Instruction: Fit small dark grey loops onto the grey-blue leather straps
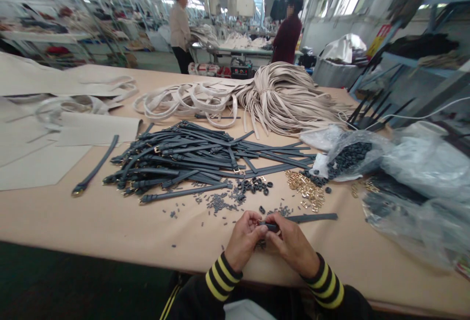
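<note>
Close to the table's front edge, a dark grey strap [312, 217] runs out to the right from between my hands. My left hand [243, 240] pinches its buckle end, where a bit of gold metal shows at the fingertips. Just beside it, my right hand [293, 242] is closed on the same strap, thumb and fingers pressed together around it. A small black keeper loop [262, 209] lies just beyond my fingers. Little dark pieces [222, 202] are scattered past my hands, with gold buckles [306, 190] heaped to the right.
A large pile of buckled straps [183, 156] covers the table's middle. Behind it lie bundled beige strips [282, 97]; beige panels [33, 163] are at left. Plastic bags [414, 163], one holding black loops [350, 159], crowd the right. Two people stand beyond the table.
</note>
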A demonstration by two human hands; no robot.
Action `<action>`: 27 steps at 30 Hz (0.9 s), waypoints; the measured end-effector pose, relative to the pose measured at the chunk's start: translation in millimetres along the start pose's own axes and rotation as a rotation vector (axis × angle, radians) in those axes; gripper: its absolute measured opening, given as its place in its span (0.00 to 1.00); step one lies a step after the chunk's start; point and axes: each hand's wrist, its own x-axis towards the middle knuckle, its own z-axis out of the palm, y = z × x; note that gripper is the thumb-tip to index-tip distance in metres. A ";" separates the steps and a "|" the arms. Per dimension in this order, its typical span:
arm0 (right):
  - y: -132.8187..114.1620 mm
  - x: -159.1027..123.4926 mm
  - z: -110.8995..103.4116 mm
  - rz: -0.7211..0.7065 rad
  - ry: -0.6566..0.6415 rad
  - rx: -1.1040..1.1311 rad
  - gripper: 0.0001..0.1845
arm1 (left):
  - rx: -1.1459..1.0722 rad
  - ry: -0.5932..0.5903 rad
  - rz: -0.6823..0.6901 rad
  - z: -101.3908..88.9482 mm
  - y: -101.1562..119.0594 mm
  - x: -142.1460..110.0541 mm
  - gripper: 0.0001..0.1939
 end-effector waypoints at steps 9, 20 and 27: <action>14.6 7.0 -36.0 -0.181 -0.046 -0.262 0.18 | 0.036 0.004 -0.068 -10.6 -2.4 2.1 0.15; 12.9 10.0 -34.8 0.048 -0.223 -0.212 0.05 | 0.138 0.021 -0.049 -12.3 3.9 2.7 0.13; 20.7 6.4 -30.8 0.198 -0.412 0.181 0.10 | 0.276 -0.020 0.008 -6.8 1.9 3.5 0.08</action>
